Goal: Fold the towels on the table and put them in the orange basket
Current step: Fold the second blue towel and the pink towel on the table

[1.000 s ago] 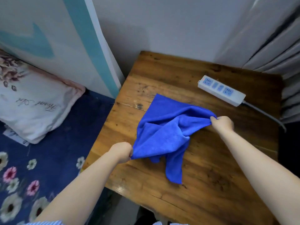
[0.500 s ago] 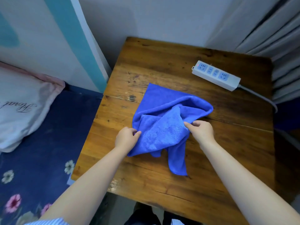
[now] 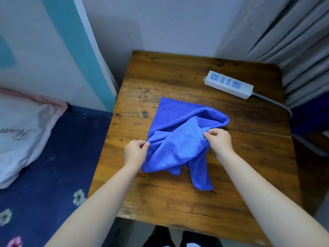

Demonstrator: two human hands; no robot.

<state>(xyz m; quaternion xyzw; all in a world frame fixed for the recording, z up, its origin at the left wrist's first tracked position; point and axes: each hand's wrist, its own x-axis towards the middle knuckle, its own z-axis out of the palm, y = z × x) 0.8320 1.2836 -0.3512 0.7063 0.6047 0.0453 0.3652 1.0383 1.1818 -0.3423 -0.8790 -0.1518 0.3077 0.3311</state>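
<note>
Wooden table (image 3: 178,202) bearing a crumpled blue towel (image 3: 179,139) near its centre, one tail trailing toward the near edge; a white power strip (image 3: 228,84) lies well apart at the far right. The towel appears light, limp and grippy, so it is best taken at corners or hems. Left hand (image 3: 135,152) pinches its left edge; right hand (image 3: 219,141) pinches a fold at its right. No orange basket is in view.

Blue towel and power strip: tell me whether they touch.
Apart. The head view shows bare wood of the table between the blue towel and the power strip.
</note>
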